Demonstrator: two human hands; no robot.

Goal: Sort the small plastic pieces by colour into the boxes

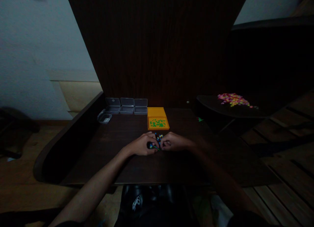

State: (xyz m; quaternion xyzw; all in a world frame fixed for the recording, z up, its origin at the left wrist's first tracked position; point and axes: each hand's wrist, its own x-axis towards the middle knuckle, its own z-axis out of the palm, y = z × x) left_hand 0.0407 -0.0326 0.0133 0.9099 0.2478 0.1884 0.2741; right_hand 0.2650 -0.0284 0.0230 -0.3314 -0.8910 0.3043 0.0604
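My left hand [146, 144] rests on the dark table with its fingers curled and the thumb close to the index finger. Facing it from the right, my right hand [173, 142] has its fingers bent inward. Between and under the fingertips lie small mixed plastic pieces [160, 136], blue, white, yellow and green. What either hand pinches is too small and dark to make out. Just beyond the hands stands an orange box [155, 112] with its lid tipped back and several small green pieces [157, 123] inside.
Several clear plastic cases [127, 109] stand open at the table's back left. A heap of pink and yellow pieces [233, 99] lies on a side shelf at right. A green piece [200, 119] sits near the right edge. A raised side panel [71, 135] borders the left.
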